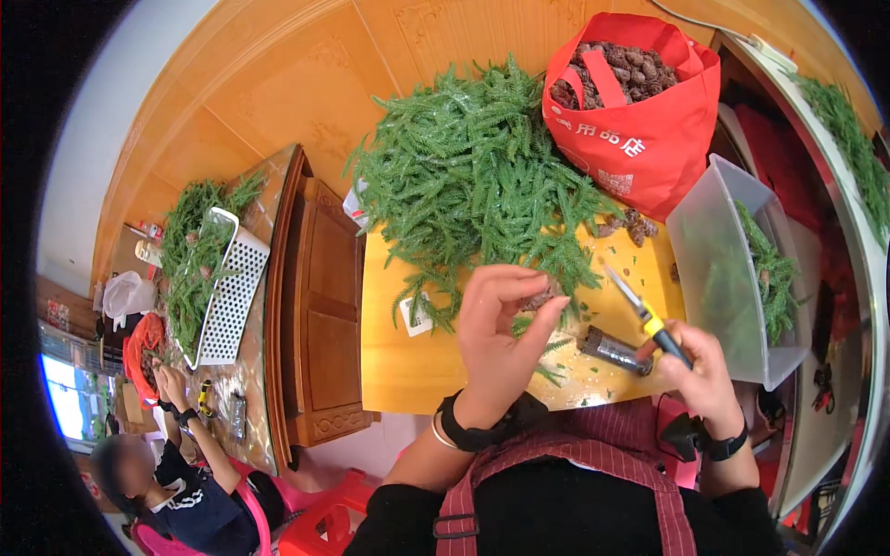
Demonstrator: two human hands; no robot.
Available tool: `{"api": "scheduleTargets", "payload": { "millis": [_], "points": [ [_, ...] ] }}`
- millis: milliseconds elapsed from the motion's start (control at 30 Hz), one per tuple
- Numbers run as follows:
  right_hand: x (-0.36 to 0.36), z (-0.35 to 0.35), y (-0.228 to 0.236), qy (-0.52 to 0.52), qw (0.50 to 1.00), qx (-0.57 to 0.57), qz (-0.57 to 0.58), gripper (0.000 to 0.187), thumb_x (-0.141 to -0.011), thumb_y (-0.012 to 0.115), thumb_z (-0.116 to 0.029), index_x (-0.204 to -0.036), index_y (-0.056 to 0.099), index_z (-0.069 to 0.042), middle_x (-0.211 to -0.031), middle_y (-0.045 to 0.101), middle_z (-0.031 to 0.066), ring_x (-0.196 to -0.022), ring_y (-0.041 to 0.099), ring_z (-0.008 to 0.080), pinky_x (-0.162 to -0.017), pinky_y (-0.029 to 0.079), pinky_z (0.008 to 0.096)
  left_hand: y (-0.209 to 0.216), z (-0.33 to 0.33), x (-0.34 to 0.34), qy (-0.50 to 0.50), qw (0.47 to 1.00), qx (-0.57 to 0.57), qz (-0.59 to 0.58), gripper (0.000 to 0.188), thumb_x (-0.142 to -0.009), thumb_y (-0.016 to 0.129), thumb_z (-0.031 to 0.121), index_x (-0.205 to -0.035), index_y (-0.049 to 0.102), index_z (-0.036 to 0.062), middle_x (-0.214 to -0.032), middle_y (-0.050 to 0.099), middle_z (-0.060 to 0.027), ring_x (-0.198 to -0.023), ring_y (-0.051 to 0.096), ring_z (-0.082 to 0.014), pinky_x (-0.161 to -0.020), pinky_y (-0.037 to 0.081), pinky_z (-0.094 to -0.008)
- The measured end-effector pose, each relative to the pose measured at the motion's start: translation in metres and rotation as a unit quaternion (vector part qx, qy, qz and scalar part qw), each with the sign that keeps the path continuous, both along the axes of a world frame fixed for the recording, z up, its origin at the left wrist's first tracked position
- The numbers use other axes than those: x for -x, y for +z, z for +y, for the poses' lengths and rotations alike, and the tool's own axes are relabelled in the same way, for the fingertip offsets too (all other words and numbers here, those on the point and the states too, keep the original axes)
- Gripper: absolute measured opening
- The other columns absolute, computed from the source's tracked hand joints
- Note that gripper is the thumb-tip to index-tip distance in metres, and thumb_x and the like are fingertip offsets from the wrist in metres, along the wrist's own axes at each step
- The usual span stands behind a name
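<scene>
My left hand (508, 320) is raised over the near part of the yellow table (399, 357), with its thumb and fingers closed around a brown pine cone (537, 299), mostly hidden by the fingers. My right hand (693, 369) grips a pointed metal tool with a yellow-and-black handle (656, 326). The tool's tip points away from me, up and to the left. Beside my right hand lies a dark, shiny, rod-shaped bundle (614, 351). A small green sprig (554, 369) rests below my left hand among scattered green bits.
Beyond my hands is a big heap of green pine branches (473, 176). A red bag (640, 148) full of pine cones stands at the far right, above a clear plastic bin (718, 269) with greenery. Leftward, a person (199, 500) works at another table with a white basket (236, 296).
</scene>
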State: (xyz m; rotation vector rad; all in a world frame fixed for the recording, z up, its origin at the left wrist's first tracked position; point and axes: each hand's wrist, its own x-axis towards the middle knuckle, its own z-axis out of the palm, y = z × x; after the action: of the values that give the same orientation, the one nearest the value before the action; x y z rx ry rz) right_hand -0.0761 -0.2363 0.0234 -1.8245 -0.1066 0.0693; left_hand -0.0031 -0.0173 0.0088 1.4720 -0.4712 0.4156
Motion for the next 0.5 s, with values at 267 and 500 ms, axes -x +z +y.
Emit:
{"api": "scheduleTargets", "payload": {
  "millis": [267, 500],
  "points": [
    [-0.020, -0.012, -0.068, -0.115, 0.919, 0.372, -0.057, 0.021, -0.077, 0.060, -0.017, -0.078, 0.050, 0.002, -0.076, 0.052, 0.0195, -0.077, 0.050, 0.0358, -0.068, 0.040, 0.0409, -0.009, 0.004, 0.002, -0.114, 0.978, 0.098, 0.143, 0.029, -0.075, 0.057, -0.014, -0.098, 0.048, -0.0004, -0.104, 0.046, -0.0081, -0.094, 0.054, -0.0150, -0.081, 0.047, -0.0264],
    [-0.027, -0.006, -0.062, -0.113, 0.883, 0.431, -0.150, 0.022, -0.072, 0.065, -0.011, -0.088, 0.054, 0.001, -0.089, 0.058, 0.0210, -0.094, 0.052, 0.0385, -0.081, 0.042, 0.0418, -0.004, 0.001, 0.010, -0.156, 0.956, 0.124, 0.215, 0.030, -0.075, 0.056, -0.015, -0.099, 0.045, 0.0004, -0.104, 0.046, -0.0076, -0.099, 0.054, -0.0167, -0.083, 0.049, -0.0275]
  ]
}}
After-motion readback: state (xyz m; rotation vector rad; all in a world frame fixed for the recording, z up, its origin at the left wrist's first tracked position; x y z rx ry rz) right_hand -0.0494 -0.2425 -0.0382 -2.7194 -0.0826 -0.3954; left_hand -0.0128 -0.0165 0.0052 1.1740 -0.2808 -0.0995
